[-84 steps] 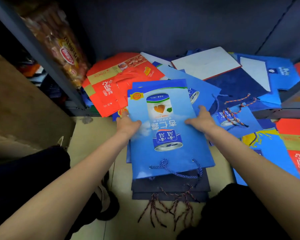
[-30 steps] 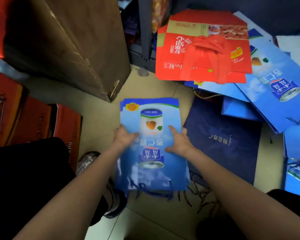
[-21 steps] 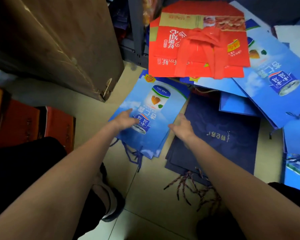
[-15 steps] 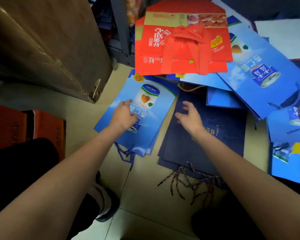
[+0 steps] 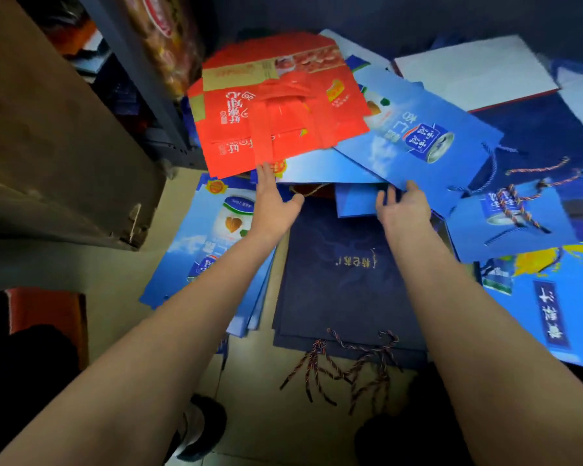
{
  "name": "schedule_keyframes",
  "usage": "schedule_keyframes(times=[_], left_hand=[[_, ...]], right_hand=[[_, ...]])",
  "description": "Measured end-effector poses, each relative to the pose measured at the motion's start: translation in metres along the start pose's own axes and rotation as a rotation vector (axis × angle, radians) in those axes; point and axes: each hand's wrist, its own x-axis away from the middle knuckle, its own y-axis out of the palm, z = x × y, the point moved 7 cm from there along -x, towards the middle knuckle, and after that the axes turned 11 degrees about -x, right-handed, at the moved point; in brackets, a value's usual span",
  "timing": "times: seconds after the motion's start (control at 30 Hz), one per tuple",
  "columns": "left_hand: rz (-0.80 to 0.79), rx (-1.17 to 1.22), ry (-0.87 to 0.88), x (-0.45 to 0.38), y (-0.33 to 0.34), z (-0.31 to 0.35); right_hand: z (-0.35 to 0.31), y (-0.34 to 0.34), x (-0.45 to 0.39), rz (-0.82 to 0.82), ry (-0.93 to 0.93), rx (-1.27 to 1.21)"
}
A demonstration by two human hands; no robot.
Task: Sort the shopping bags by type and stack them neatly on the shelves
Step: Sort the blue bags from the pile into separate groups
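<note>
over flat glossy paper bags (image 5: 414, 129) both hands (image 5: 273, 203) spread open

i crouch on a pale beige tiled floor (image 5: 276, 428) in dim light. a big brown cardboard box (image 5: 58, 163) stands at my left, beside a dark grey metal shelf post (image 5: 138, 75). a dark blue wall (image 5: 418, 18) rises ahead.

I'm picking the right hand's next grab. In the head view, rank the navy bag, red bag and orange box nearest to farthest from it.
From the right hand:
1. Navy bag, just below it.
2. Red bag, up and left.
3. Orange box, far lower left.
</note>
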Motion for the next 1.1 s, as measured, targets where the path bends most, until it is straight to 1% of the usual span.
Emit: schedule_keyframes(times=[0.07,0.1,0.13,0.17,0.2,0.23,0.3,0.37,0.4,0.47,0.57,0.6,0.63,0.67,0.73,0.83,0.93,1.03,1.1], left_hand=[[-0.095,0.017,0.007,-0.013,0.007,0.015],[-0.127,-0.014,-0.003,-0.022,0.008,0.021],[-0.144,-0.053,-0.007,-0.031,0.008,0.028],[-0.152,-0.08,-0.008,-0.04,0.005,0.036],[-0.155,-0.077,-0.001,-0.049,0.002,0.045],[-0.164,-0.033,0.002,-0.057,-0.001,0.054],[-0.23,0.097,-0.028,-0.062,-0.002,0.065],[-0.27,0.199,-0.1,-0.052,0.001,0.064],[-0.261,0.238,-0.145,-0.042,0.002,0.059],[-0.253,0.334,-0.22,-0.017,0.011,0.04],[-0.371,0.447,-0.313,0.025,0.027,0.016],[-0.394,0.448,-0.331,0.033,0.029,0.008],[-0.394,0.446,-0.337,0.037,0.028,0.002],[-0.376,0.441,-0.333,0.039,0.025,-0.004],[-0.337,0.402,-0.317,0.039,0.017,-0.01],[-0.297,0.32,-0.253,0.033,0.01,-0.004],[-0.257,0.278,-0.163,0.022,0.018,0.01],[-0.23,0.263,-0.132,0.012,0.038,0.021],[-0.2,0.277,-0.132,0.005,0.052,0.029]], right_hand=[[-0.006,0.015,0.002,0.0,-0.012,-0.072],[-0.011,0.022,0.004,0.009,-0.024,-0.064],[-0.017,0.029,0.008,0.01,-0.051,-0.001],[-0.027,0.04,0.011,-0.011,-0.092,0.097],[-0.039,0.054,0.016,-0.048,-0.124,0.146],[-0.051,0.067,0.022,-0.097,-0.145,0.143],[-0.07,0.083,0.03,-0.139,-0.164,0.123],[-0.068,0.077,0.046,-0.144,-0.165,0.126],[-0.058,0.068,0.055,-0.144,-0.15,0.134],[-0.018,0.031,0.071,-0.113,-0.02,0.191],[0.05,-0.021,0.109,-0.106,0.361,0.407],[0.06,-0.03,0.116,-0.125,0.427,0.473],[0.06,-0.033,0.12,-0.15,0.424,0.531],[0.054,-0.029,0.119,-0.192,0.365,0.584],[0.031,-0.01,0.109,-0.285,0.17,0.718],[-0.006,0.019,0.088,-0.41,-0.136,1.053],[-0.027,0.041,0.063,-0.532,-0.408,1.382],[-0.036,0.053,0.035,-0.592,-0.609,1.717],[-0.044,0.056,0.012,-0.569,-0.694,1.937]])
